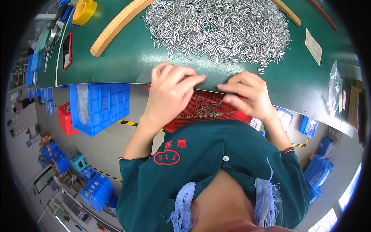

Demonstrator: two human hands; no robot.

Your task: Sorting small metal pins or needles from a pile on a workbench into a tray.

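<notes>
A broad pile of short silvery metal pins (216, 31) covers the far middle of the green table (127, 69). At the near edge, my left hand (170, 92) is loosely bent, its index finger stretched to the right and nothing visible in it. Facing it, my right hand (249, 94) has thumb and index finger apart and holds nothing I can see. A gap separates the fingertips of both hands. Below the table edge, between my forearms, sits a red mesh basket (185, 123) with more pins (208, 110) inside.
Wooden strips (116, 29) (288, 12) flank the pile. At left are yellow tape (84, 12) and a red-edged phone (67, 52). A paper card (313, 46) and clear plastic bag (334, 89) lie right. Blue crates (102, 108) and a red stool (65, 119) stand below, left.
</notes>
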